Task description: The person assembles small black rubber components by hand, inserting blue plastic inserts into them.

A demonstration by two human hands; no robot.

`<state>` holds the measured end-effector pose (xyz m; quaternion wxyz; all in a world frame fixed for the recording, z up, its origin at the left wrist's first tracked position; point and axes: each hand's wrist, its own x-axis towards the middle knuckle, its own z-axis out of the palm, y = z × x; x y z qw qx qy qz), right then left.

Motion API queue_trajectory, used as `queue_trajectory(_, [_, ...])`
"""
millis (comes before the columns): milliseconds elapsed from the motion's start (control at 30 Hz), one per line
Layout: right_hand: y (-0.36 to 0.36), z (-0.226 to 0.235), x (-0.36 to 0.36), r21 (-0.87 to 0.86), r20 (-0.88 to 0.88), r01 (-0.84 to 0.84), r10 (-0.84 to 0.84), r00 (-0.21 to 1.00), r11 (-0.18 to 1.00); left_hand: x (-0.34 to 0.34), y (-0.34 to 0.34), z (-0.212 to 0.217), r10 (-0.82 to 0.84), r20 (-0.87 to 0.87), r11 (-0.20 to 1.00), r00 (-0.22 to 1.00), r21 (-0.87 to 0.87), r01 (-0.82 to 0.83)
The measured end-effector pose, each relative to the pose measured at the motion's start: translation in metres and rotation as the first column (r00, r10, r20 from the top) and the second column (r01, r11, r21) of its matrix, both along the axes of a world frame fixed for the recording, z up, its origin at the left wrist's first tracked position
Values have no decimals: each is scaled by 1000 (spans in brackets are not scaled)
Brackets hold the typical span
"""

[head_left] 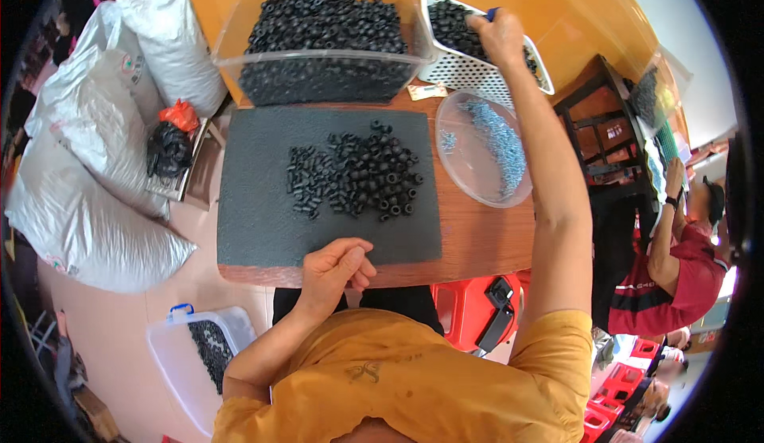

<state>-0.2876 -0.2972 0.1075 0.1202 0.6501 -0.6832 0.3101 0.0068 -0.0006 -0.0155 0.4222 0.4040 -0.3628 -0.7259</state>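
Observation:
My right hand point(500, 39) reaches to the far right, over a white perforated basket point(465, 69) of small black parts point(452, 25). Its fingers are closed beside a small blue thing point(492, 15) whose kind I cannot make out. My left hand point(338, 272) is curled closed at the front edge of a dark grey mat point(255, 180); its palm is hidden. On the mat lies a pile of black ring-like parts point(382, 172), with smaller black cylindrical pieces point(306, 180) at its left. Right of the mat, a round clear tray point(458, 176) holds many small light-blue pieces point(497, 145).
A large clear bin point(318, 60) of black parts stands behind the mat on the wooden table point(477, 244). White sacks point(87, 188) crowd the left. A clear tub point(171, 355) and a red stool point(458, 304) are below. Another person point(668, 284) works at the right.

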Motion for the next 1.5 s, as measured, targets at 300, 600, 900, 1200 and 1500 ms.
queue_trajectory(300, [90,-36,38,-73,88,-321,327,941,944,-6,0,-8,8,93,982,996,-189,10])
queue_trajectory(600, [229,-50,112,32,68,-689,686,724,724,28,41,-7,-183,122,905,975,-366,216])
queue_trajectory(900, [277,-67,150,72,167,-872,856,490,485,135,85,-57,121,264,986,957,81,-147])
queue_trajectory(1200, [269,-90,188,232,115,-882,889,444,411,258,3,-210,264,911,949,317,-187,-253])
queue_trajectory(1500, [260,-91,211,431,40,-793,869,494,431,299,-65,-320,-46,990,992,136,61,-112])
